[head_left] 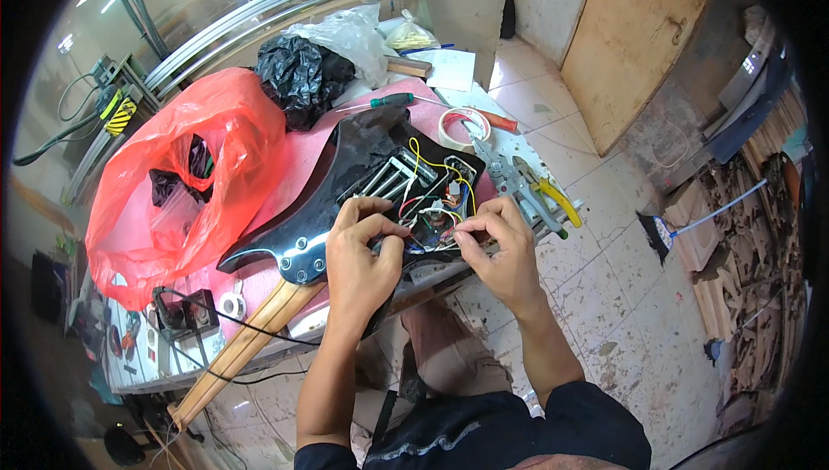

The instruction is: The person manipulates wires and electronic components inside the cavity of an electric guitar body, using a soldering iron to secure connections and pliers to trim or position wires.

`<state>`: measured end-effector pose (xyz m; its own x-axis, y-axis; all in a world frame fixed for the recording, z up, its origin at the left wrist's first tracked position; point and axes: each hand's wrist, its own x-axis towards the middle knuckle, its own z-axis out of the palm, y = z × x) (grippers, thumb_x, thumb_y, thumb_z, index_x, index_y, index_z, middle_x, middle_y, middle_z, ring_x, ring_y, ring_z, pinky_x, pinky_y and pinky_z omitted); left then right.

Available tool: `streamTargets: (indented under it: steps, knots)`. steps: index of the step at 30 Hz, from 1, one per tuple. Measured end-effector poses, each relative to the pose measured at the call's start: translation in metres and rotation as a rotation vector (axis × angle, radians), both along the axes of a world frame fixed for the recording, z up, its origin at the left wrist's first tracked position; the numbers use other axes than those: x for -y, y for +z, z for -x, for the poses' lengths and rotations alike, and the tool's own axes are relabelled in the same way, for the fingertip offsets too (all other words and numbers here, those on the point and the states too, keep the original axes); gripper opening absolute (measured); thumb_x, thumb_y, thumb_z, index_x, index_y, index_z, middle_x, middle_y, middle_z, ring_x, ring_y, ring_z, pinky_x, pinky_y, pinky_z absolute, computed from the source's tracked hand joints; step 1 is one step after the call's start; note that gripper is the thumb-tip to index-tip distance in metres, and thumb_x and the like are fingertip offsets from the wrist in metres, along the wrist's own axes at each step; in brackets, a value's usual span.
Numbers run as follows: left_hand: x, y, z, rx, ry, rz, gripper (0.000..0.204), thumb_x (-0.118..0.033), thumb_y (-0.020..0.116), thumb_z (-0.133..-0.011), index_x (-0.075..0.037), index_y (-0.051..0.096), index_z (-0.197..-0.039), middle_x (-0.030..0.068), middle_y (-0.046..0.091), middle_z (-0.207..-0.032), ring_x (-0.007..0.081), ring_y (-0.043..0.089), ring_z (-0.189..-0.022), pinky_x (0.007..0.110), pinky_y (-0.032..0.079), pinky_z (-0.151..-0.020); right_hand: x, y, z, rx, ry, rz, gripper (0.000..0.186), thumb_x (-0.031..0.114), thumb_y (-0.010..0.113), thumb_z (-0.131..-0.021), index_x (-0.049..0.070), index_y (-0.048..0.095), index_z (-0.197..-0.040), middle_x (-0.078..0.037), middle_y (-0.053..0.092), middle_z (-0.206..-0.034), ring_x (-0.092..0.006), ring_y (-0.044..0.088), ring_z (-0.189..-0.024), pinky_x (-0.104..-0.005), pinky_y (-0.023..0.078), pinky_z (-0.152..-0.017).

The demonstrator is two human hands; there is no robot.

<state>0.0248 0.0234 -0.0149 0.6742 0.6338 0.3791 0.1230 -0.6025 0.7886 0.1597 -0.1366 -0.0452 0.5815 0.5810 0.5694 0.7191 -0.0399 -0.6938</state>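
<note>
A black electric guitar (354, 159) lies face down on the table, its wooden neck (250, 336) pointing toward the lower left. In its back, an open cavity shows a tangle of thin coloured wires (432, 206); a yellow wire (416, 159) loops up out of it. Metal springs (389, 178) sit in a second opening beside it. My left hand (367, 245) is closed in a pinch at the cavity's left side, apparently on a thin wire. Across from it, my right hand (501, 250) pinches a wire at the cavity's near right edge. The fingertips partly hide both wire ends.
A red plastic bag (190, 185) lies left of the guitar, a black bag (302, 77) behind it. Beyond the body are a screwdriver (390, 101) and a tape roll (464, 127). Pliers (553, 198) lie at the table's right edge. A black cable (259, 334) crosses the neck.
</note>
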Motion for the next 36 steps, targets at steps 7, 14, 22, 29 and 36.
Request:
streamTargets:
  steps: [7, 14, 22, 29, 36]
  knots:
    - [0.002, 0.005, 0.000, -0.005, 0.009, 0.049, 0.020, 0.001, 0.062, -0.072, 0.002, 0.078, -0.084, 0.0173, 0.070, -0.110, 0.0309, 0.070, -0.099, 0.037, 0.054, -0.085, -0.001, -0.004, -0.006, -0.055, 0.052, -0.015, 0.014, 0.003, 0.081, -0.082, 0.002, 0.074, -0.095, -0.009, 0.058, -0.095, -0.0217, 0.063, -0.084, -0.0345, 0.053, -0.074]
    - [0.002, 0.008, 0.000, -0.061, 0.022, 0.080, 0.023, 0.002, 0.061, -0.072, 0.002, 0.079, -0.086, 0.0173, 0.070, -0.112, 0.0295, 0.070, -0.100, 0.035, 0.054, -0.087, -0.003, -0.012, -0.011, -0.071, 0.082, -0.044, 0.016, 0.004, 0.082, -0.080, 0.003, 0.075, -0.094, -0.010, 0.058, -0.093, -0.0236, 0.063, -0.083, -0.0356, 0.053, -0.072]
    - [0.001, 0.006, -0.002, -0.058, 0.021, 0.059, 0.026, 0.002, 0.060, -0.070, 0.001, 0.080, -0.085, 0.0186, 0.071, -0.111, 0.0307, 0.070, -0.101, 0.037, 0.054, -0.091, -0.003, -0.014, -0.016, -0.083, 0.111, -0.045, 0.018, 0.004, 0.082, -0.077, 0.005, 0.075, -0.094, -0.009, 0.058, -0.091, -0.0246, 0.062, -0.080, -0.0368, 0.052, -0.068]
    - [0.002, 0.010, 0.000, -0.064, 0.037, 0.026, 0.025, 0.002, 0.060, -0.069, 0.000, 0.080, -0.085, 0.0175, 0.071, -0.111, 0.0306, 0.070, -0.100, 0.037, 0.054, -0.088, -0.004, -0.012, -0.015, -0.091, 0.123, -0.062, 0.018, 0.004, 0.082, -0.078, 0.005, 0.075, -0.094, -0.010, 0.059, -0.092, -0.0244, 0.063, -0.081, -0.0364, 0.052, -0.068]
    - [-0.006, -0.003, -0.003, -0.021, -0.016, -0.047, 0.020, -0.003, 0.062, -0.074, -0.001, 0.079, -0.085, 0.0180, 0.071, -0.110, 0.0318, 0.069, -0.097, 0.037, 0.054, -0.083, -0.001, -0.011, -0.010, -0.086, 0.053, -0.001, 0.010, 0.003, 0.079, -0.083, 0.003, 0.075, -0.092, -0.011, 0.059, -0.092, -0.0262, 0.063, -0.082, -0.0371, 0.052, -0.072]
